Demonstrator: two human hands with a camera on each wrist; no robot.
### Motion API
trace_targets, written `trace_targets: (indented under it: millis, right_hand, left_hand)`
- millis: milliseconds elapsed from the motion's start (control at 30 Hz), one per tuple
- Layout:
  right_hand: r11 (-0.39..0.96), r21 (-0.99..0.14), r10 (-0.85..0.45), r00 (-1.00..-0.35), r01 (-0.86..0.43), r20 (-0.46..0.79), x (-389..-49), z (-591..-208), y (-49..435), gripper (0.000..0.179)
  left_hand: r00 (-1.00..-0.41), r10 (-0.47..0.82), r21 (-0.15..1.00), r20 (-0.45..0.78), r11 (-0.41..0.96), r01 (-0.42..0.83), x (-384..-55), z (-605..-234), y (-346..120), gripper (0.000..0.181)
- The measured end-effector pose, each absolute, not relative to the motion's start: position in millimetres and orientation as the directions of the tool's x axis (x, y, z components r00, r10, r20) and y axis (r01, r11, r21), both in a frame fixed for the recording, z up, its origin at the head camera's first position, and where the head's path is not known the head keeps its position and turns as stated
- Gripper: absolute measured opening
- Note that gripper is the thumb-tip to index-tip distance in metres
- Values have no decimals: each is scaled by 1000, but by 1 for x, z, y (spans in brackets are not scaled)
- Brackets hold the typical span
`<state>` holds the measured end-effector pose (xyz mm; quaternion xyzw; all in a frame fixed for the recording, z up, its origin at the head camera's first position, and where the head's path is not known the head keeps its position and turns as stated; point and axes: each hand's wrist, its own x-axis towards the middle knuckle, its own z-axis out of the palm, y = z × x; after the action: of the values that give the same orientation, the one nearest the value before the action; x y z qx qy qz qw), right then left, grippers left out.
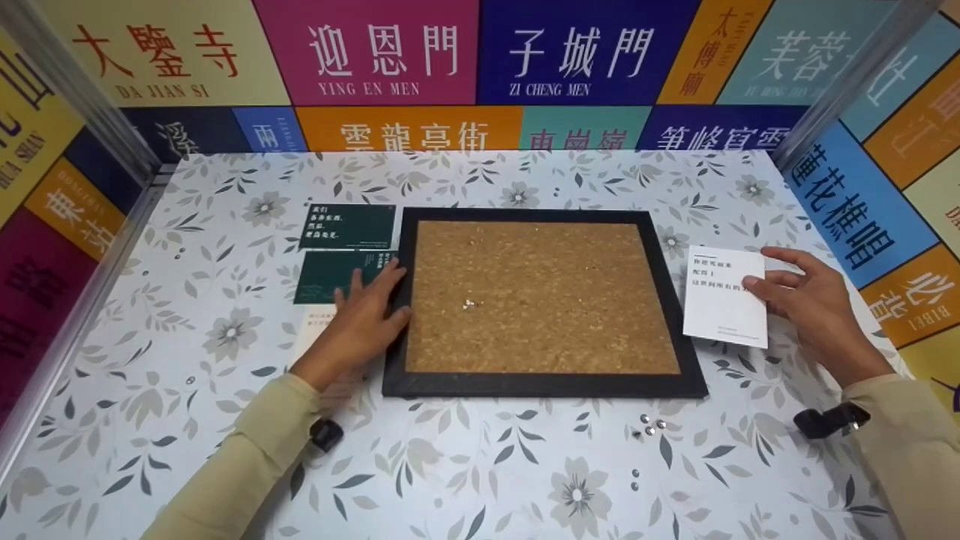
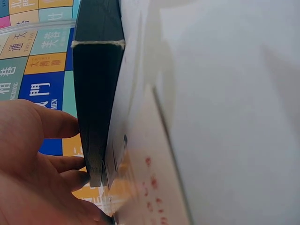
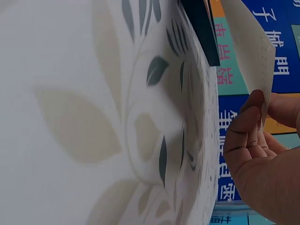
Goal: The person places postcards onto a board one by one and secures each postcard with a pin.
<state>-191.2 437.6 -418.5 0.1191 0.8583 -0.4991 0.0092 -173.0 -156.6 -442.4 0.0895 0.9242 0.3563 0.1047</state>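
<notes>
A cork board [image 1: 540, 300] with a black frame lies flat on the table. My left hand [image 1: 364, 322] is at its left side, fingers spread and fingertips touching the frame's edge [image 2: 96, 112]. Beneath that hand lie two dark green cards, the lower green card [image 1: 322, 281] partly covered, and a cream card [image 1: 315, 322]. To the right of the board, my right hand [image 1: 814, 307] pinches a white card [image 1: 724, 300] with printed text by its right edge, between thumb and fingers. In the right wrist view the card [image 3: 253, 51] is raised off the table.
Several silver pushpins [image 1: 651, 426] lie in front of the board, with two more to their lower right. A small shiny cluster [image 1: 470, 304] sits on the cork. The upper green card [image 1: 349, 226] lies left of the frame. Colourful printed panels [image 1: 367, 52] wall the table [image 1: 465, 465].
</notes>
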Motion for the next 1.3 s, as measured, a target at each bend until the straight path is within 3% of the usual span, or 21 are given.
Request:
trace_targets:
  millis: [267, 467, 867, 1300]
  right_hand:
    - [443, -871, 174, -974, 212, -148, -195, -418, 415, 66]
    - [295, -943, 127, -985, 154, -121, -193, -420, 401, 60]
    - [147, -980, 92, -989, 132, -119, -194, -415, 380, 52]
    - [99, -984, 93, -986, 149, -140, -196, -407, 364, 55]
  left_hand:
    - [-956, 262, 684, -134, 722, 102, -175, -444, -159, 67]
    - [-954, 293, 727, -66, 669, 156, -180, -459, -163, 69]
    - [-952, 285, 718, -115, 686, 118, -171, -438, -156, 67]
    - [-955, 293, 748, -54, 645, 156, -182, -464, -164, 68]
